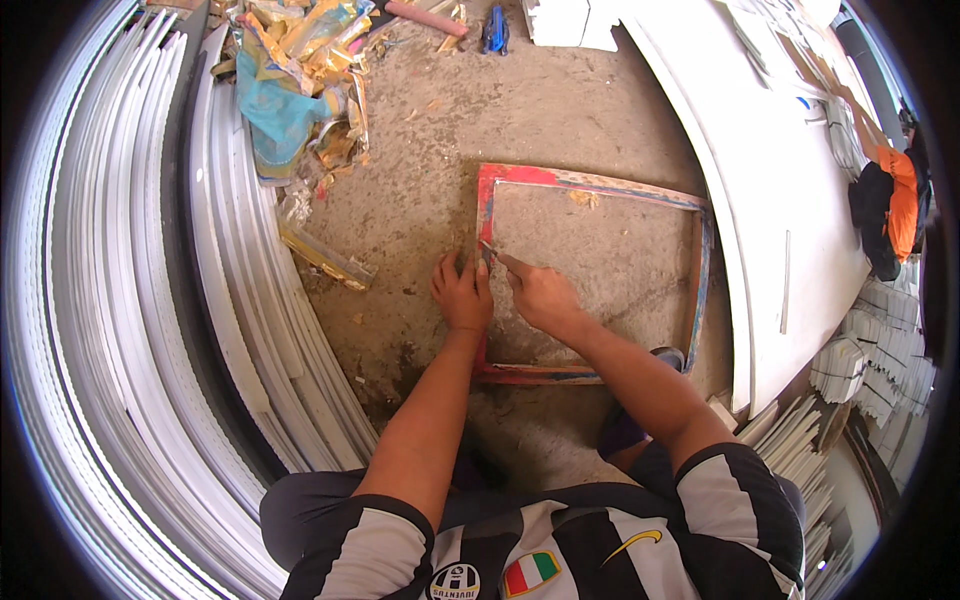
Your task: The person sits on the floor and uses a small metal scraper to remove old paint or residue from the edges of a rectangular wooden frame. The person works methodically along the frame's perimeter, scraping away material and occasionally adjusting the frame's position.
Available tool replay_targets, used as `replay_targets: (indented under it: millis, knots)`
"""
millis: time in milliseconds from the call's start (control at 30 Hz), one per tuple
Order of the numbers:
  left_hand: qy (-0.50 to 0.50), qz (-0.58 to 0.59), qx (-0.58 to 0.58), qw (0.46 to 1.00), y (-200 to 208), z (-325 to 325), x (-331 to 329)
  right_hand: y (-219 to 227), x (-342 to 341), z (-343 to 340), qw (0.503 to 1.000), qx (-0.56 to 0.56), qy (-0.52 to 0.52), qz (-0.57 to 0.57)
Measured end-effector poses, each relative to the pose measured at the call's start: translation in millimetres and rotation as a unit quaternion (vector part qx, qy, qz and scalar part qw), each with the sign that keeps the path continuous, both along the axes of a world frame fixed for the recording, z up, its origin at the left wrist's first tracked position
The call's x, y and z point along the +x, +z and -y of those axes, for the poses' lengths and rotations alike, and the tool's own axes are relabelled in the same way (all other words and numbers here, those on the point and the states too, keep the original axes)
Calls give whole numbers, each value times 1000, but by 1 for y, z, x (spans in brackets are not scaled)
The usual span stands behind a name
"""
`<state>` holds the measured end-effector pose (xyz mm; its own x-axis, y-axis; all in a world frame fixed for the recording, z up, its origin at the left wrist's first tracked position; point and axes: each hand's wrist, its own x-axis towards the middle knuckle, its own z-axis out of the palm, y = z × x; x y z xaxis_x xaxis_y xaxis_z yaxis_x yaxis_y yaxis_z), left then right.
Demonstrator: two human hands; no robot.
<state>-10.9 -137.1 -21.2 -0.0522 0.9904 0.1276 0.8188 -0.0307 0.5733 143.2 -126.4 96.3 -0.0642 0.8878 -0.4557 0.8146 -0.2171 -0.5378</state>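
Observation:
A rectangular wooden frame (590, 182) with worn red and blue paint lies flat on the concrete floor in front of me. At its left bar, my left hand (463, 293) holds the edge with bent fingers, its thumb against the wood. My right hand (545, 298) is closed round a slim hand tool with a thin metal tip (487, 246). That tip touches or almost touches the left bar, just above my left thumb. The tool's handle is mostly hidden in my fist, so its exact kind cannot be told.
Long white panels (130, 250) are stacked along the left. A large white board (770, 230) leans at the right, beside bundled white strips (880, 340). Crumpled wrapping and blue cloth (275, 105) lie at the upper left, near a yellowish strip (325, 258). A blue tool (495, 30) lies farther off.

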Motion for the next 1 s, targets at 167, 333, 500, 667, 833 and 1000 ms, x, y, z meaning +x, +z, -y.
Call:
replay_targets:
  millis: [167, 333, 500, 667, 833, 1000]
  knots:
    - [-5, -14, 5, 1000, 0, 1, -1, -38, -3, -4, 989, 74, -45, -124]
    - [-1, -15, 13, 1000, -2, 1, -2, -62, 4, 8, 936, 6, -128, -329]
    - [-7, -8, 3, 1000, -4, 1, 2, -82, 23, 24, 937, 48, -131, -321]
    - [-3, 13, 8, 1000, -8, 2, -4, -43, 33, 24, 986, 115, -45, -109]
    - [-15, -84, -20, 996, 9, 23, -10, -10, 31, 25, 990, 105, 77, 46]
    - [10, -110, -85, 990, 21, 57, -1, -9, 25, 32, 992, 71, 69, 74]
